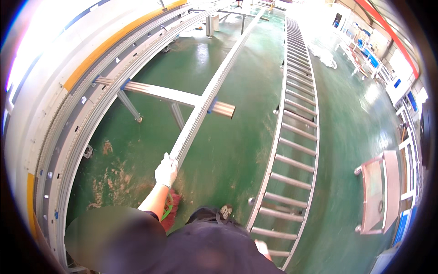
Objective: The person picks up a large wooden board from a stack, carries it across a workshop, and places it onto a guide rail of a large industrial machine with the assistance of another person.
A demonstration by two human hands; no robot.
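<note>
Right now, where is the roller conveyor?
In the head view, the roller conveyor runs right of centre, its nearer part close to the person's right hand.

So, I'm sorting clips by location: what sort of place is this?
Probably a factory hall or industrial workshop. The long roller conveyor, the straight metal beam beside the machine rails, and the wheeled cart on the green floor suggest it.

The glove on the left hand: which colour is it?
The glove is white, clearest in the head view.
</note>
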